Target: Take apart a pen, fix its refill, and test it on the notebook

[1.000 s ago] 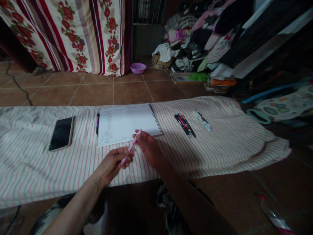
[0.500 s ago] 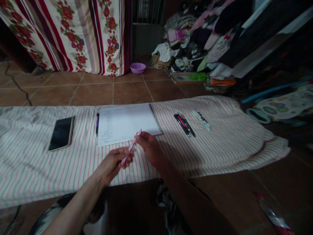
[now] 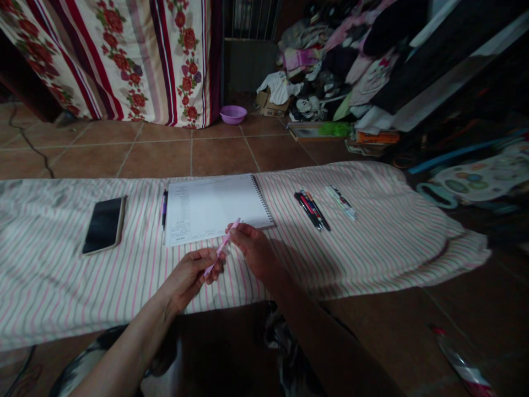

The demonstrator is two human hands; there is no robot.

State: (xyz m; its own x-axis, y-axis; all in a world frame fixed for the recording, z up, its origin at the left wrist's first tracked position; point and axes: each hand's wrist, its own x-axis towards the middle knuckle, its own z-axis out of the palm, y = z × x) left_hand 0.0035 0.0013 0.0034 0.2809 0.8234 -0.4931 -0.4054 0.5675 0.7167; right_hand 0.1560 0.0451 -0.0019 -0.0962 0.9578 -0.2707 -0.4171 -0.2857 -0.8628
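Observation:
A slim pink pen (image 3: 223,244) is held at a slant between both hands, above the near edge of the notebook. My left hand (image 3: 198,272) is closed round its lower end, thumb on top. Higher up, my right hand (image 3: 253,247) pinches the pen close to its upper tip. Behind them the open spiral notebook (image 3: 219,201) lies flat, its coil on the right and printed lines along its left and lower margins. A purple and black pen (image 3: 164,209) rests along the notebook's left edge.
A striped cloth (image 3: 372,237) covers the low surface. On it lie a phone (image 3: 103,225) at left, several dark pens (image 3: 312,210) and some pale pens (image 3: 341,203) at right. A purple basin (image 3: 233,114) and a bottle (image 3: 460,361) are on the tiled floor.

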